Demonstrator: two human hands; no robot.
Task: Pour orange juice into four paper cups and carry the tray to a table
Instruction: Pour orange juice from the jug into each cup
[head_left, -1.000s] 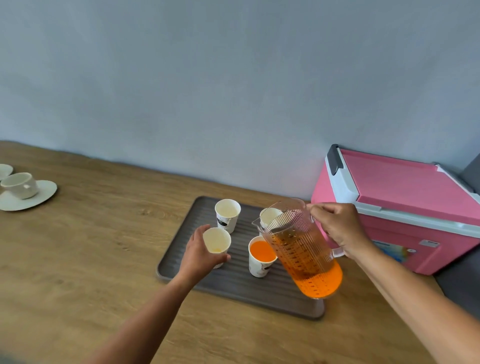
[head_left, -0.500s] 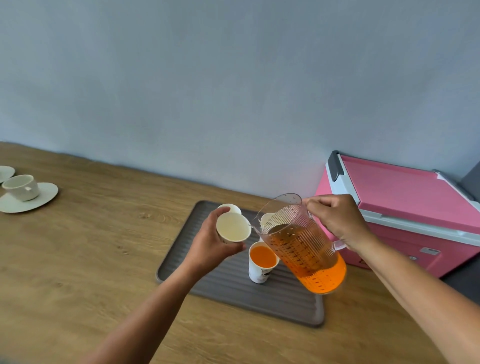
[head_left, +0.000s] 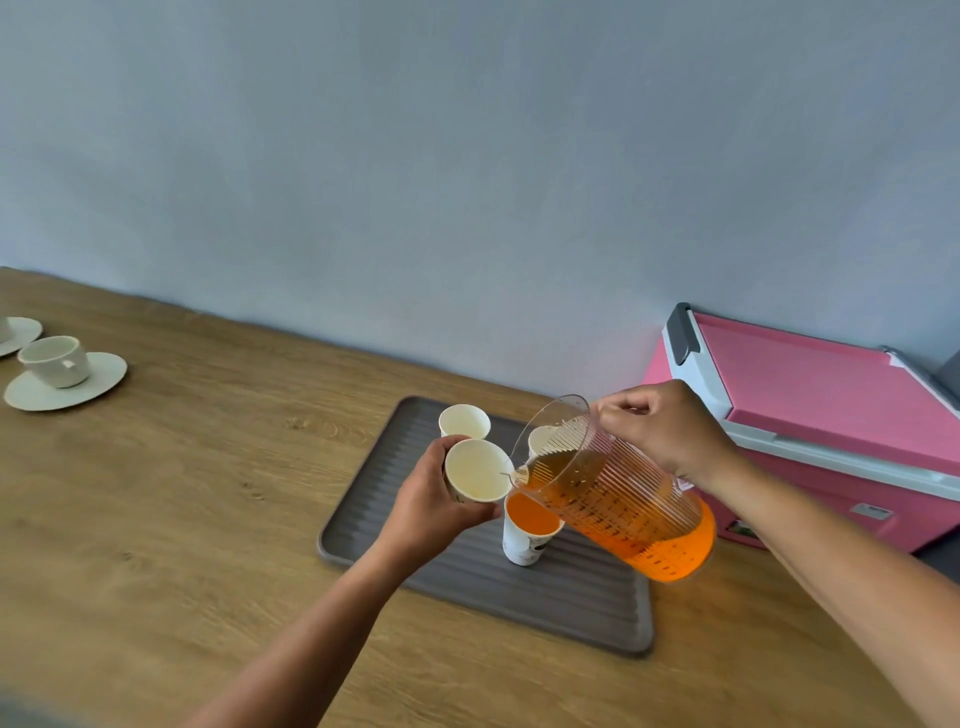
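A grey ribbed tray (head_left: 571, 597) lies on the wooden counter. My left hand (head_left: 428, 506) holds an empty white paper cup (head_left: 477, 472) above the tray, tilted toward the pitcher. My right hand (head_left: 667, 434) grips the handle of a clear ribbed pitcher (head_left: 618, 493) of orange juice, tipped so that its spout touches the held cup's rim. Under the spout, a paper cup full of juice (head_left: 529, 527) stands on the tray. An empty cup (head_left: 464, 421) stands at the tray's back. Another cup (head_left: 540, 440) is partly hidden behind the pitcher.
A pink cooler box (head_left: 810, 415) with a white rim sits against the wall right of the tray. Far left on the counter (head_left: 182, 493) is a ceramic cup on a saucer (head_left: 62, 374), with another saucer (head_left: 18, 332) at the frame edge.
My left hand lifted the empty cup off the tray and brought it up to the pitcher's spout. The pitcher has tipped further toward it.
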